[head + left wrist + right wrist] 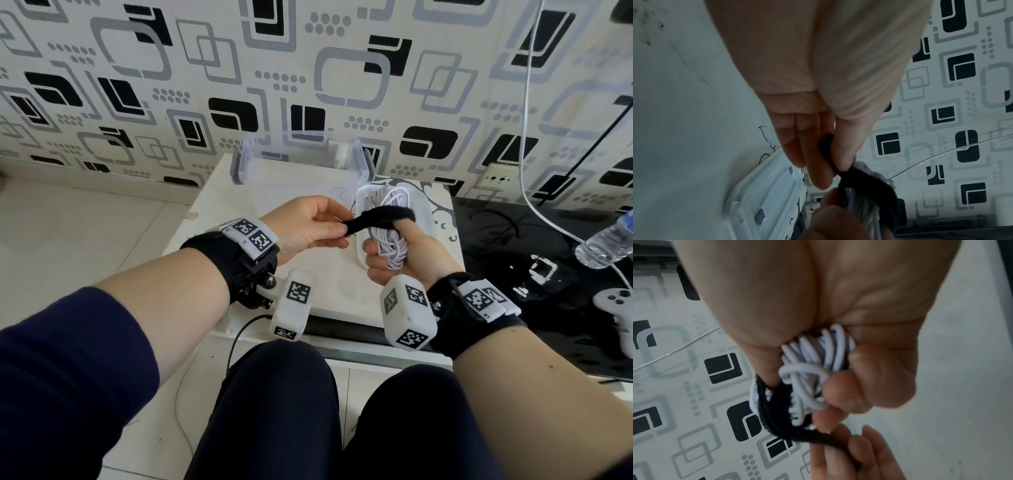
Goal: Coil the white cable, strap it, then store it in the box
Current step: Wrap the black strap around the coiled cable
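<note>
My right hand (394,250) grips the coiled white cable (394,240) upright, its loops showing between palm and fingers in the right wrist view (813,369). A black fabric strap (380,217) wraps around the coil (774,412). My left hand (318,226) pinches the strap's free end between thumb and fingers (830,155) and holds it stretched to the left of the coil. The clear plastic box (301,164) stands open at the back of the white table, beyond both hands. Its white lid (428,219) lies flat right behind the coil.
The white table (260,202) ends at a patterned wall. To the right is a black glossy surface (534,246) with a plastic bottle (606,243), a white game controller (616,308) and a hanging white wire (527,102). My knees are under the table's front edge.
</note>
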